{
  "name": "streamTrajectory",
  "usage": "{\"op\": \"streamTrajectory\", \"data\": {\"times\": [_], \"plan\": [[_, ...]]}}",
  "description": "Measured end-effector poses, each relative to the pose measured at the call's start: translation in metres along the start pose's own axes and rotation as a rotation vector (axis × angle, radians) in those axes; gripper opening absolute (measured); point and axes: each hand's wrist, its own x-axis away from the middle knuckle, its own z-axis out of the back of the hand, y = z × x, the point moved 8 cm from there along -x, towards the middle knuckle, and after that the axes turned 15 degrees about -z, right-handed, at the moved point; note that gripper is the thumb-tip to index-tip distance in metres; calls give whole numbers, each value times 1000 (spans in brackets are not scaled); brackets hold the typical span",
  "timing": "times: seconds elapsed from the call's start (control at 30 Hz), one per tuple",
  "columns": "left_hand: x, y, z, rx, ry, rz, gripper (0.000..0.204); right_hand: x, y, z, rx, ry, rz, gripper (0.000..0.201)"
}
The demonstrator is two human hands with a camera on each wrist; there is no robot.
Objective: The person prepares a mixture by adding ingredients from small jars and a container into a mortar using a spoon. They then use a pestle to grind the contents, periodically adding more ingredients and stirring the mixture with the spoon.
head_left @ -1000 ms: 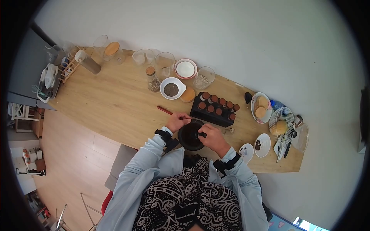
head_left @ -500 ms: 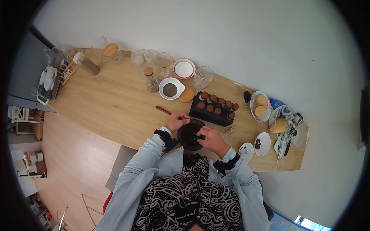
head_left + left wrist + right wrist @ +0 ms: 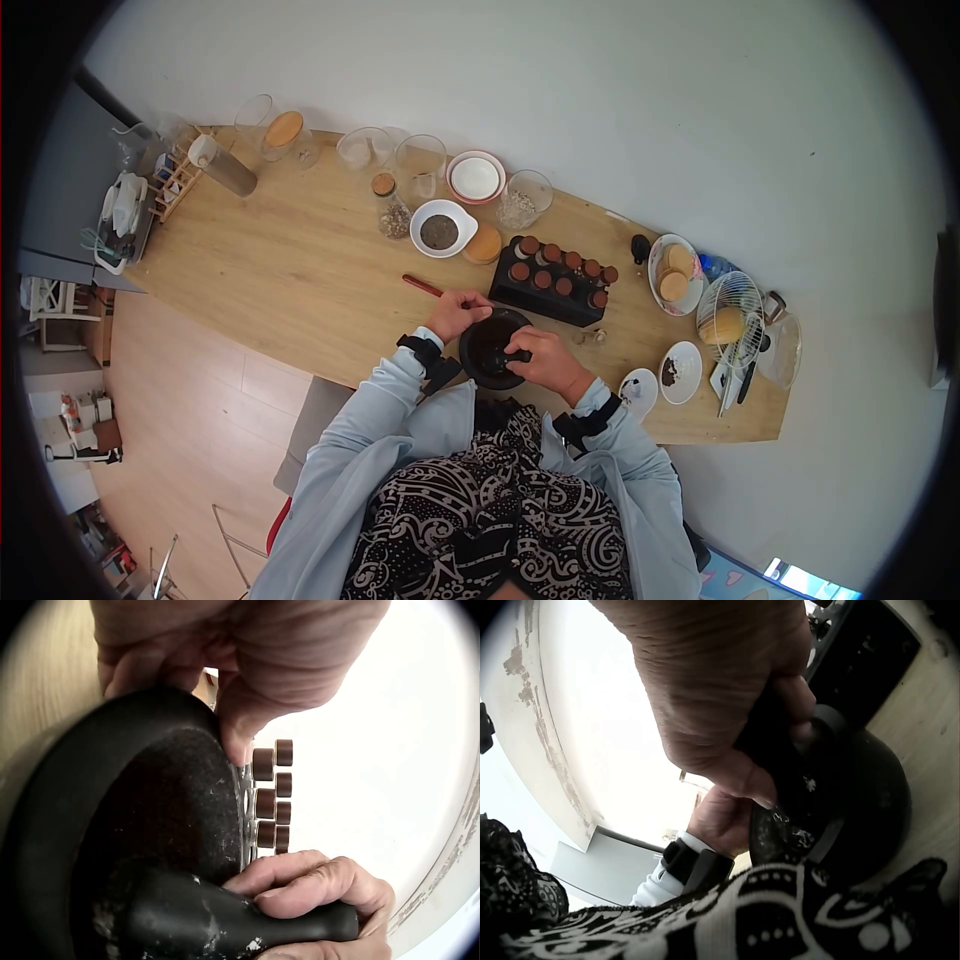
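Observation:
My left hand grips the far-left rim of a black mortar, thumb on the rim's top and fingers curled down its outer wall. In my right hand is a black pestle with whitish smudges, gripped round its handle. The pestle leans across the near right rim, its thick end down inside the mortar. The bowl's inner wall looks dark brown with pale specks; its bottom is mostly hidden by the pestle. A red-brown handle sticks out on the table beyond my left hand.
A black rack of brown-capped jars stands just behind the mortar. To the right are small white bowls, a wire basket and a knife. Glass jars and a white bowl of dark grains stand at the back.
The right hand and pestle have shifted slightly left and toward the body, with more of the pestle's thick end showing in the mortar. The left hand stays at the rim.

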Motion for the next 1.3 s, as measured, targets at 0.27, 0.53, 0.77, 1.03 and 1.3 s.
{"op": "streamTrajectory", "data": {"times": [0.27, 0.53, 0.77, 1.03, 1.3], "plan": [[0, -3, 2, -27, 1, 7, 12, -1, -3, 11, -102, 318, -42, 22], [1, 3, 0, 26, -2, 12, 11, -4, 3, 1, -28, -80, -99, 24], [2, 0, 0, -5, -33, 50, 13, -1, -5, 10, -44, 298, -23, 25], [1, 2, 1, 11, 7, 21, 11, 0, -3, 4, 15, -43, -59, 26], [2, 2, 1, -15, 5, 23, 11, 1, -10, 6, 39, 249, -6, 25]]}}
